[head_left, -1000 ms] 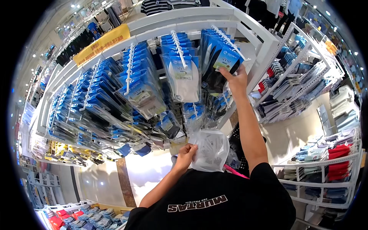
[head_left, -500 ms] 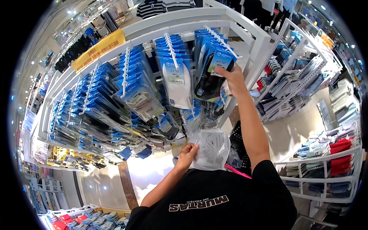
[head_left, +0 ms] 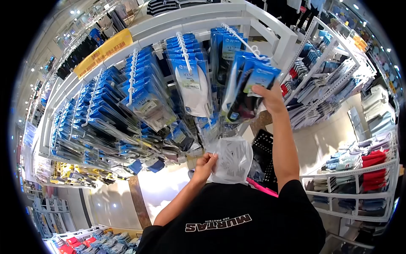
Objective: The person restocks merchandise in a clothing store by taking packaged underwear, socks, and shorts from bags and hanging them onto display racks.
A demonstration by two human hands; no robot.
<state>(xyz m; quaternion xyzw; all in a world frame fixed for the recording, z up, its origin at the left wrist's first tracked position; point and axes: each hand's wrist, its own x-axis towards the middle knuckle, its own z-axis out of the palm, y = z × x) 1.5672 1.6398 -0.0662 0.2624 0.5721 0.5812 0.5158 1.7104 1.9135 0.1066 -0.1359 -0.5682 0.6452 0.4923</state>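
Observation:
My right hand grips a blue-topped sock pack with dark contents, at the front of several packs on the rightmost hook. Those front packs are bunched near the hook's tip, apart from others farther back. My left hand pinches the left edge of a translucent white plastic bag in front of my chest. A pack with white contents hangs from the hook to the left.
A white rack with many blue-topped packs fills the left and middle, a yellow sign on its top rail. A black perforated basket is below my right forearm. Clothing racks stand at the right.
My right hand has drawn the front packs toward the hook's tip, down and to the right, opening a gap from those behind. My left hand still holds the bag.

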